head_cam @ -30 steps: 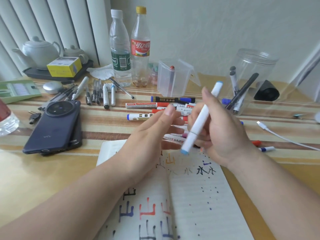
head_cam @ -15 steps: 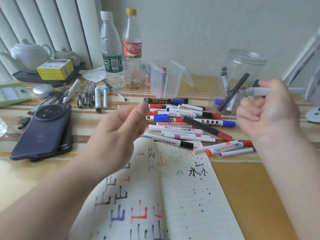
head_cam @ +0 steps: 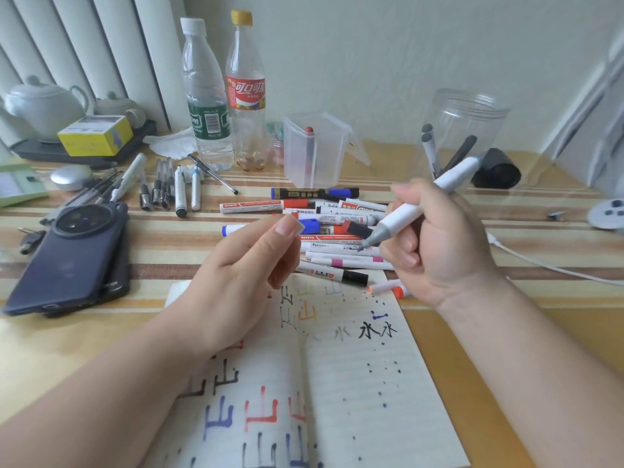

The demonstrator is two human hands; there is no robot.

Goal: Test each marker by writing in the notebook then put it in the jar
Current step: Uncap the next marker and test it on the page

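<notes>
White marker [head_cam: 403, 214] — gripped in right hand [head_cam: 439, 251].

Left forearm [head_cam: 101, 383] and right forearm [head_cam: 540, 359] come in bare from the bottom corners, angling toward the middle. Left hand [head_cam: 236, 282] is raised, thumb side up, fingers curled in, thumb tip pressed against the index finger. Can't tell if anything's pinched there. Right hand [head_cam: 439, 244] is up too, in a fist, wrapped round a white grey-tipped marker [head_cam: 401, 216] with the nib pointing at the left hand. The hands are near each other, not touching.
</notes>
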